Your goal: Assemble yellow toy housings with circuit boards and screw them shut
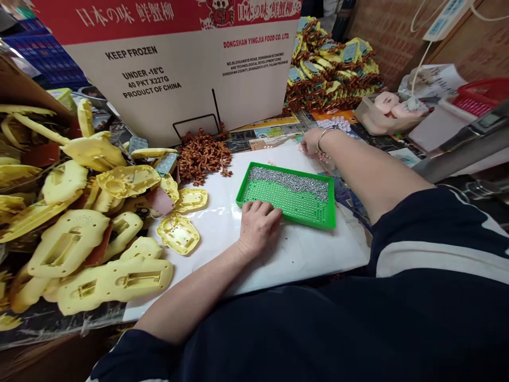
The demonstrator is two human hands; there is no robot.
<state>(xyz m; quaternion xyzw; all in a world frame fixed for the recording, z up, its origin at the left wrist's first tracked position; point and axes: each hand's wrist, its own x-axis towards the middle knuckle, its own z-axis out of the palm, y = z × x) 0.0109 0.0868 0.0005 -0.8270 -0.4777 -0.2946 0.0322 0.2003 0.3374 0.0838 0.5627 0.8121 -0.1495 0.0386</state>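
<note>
A green perforated tray [326, 218] lies on a white sheet in front of me, with many tiny silver pieces [290, 180] piled along its far side. My left hand [258, 225] rests at the tray's near left edge, fingers curled over the rim. My right hand [312, 142] reaches beyond the tray to the far side of the sheet, next to a patch of small white round pieces [336, 124]. Its fingers are bent down and hidden from me. A bracelet circles that wrist.
A heap of yellow plastic shells [79, 212] fills the left. A pile of brown looped cords [202, 156] lies before a large cardboard box [178, 69]. Yellow-and-brown finished items [330, 63] are stacked at the back right, near a red basket [481, 95].
</note>
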